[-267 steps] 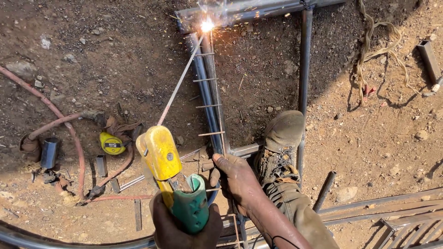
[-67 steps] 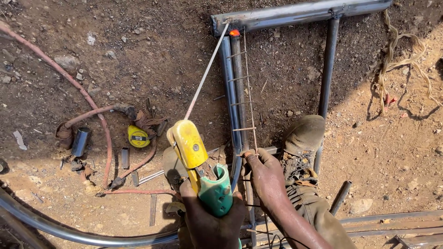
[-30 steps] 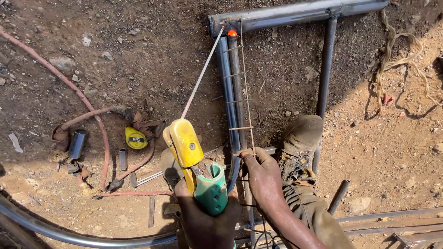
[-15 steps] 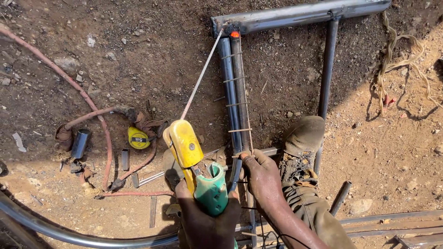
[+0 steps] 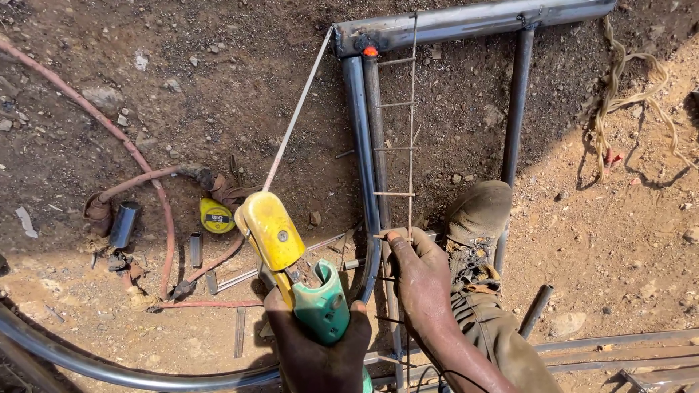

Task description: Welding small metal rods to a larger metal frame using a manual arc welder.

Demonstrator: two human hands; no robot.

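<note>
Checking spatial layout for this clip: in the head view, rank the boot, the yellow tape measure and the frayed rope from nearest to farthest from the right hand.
From the right hand:
1. Boot, just to its right, almost touching.
2. Yellow tape measure, off to the left, beyond the electrode holder.
3. Frayed rope, far up at the right edge.

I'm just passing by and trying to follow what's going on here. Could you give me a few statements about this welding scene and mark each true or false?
1. The left hand grips a yellow and green electrode holder. True.
2. The welding rod tip is throwing bright sparks. False: no sparks show; only a small orange glow sits on the joint.
3. The right hand pinches the thin wire ladder. True.
4. A yellow tape measure lies on the boot. False: it lies on the dirt, left of the holder.
</note>
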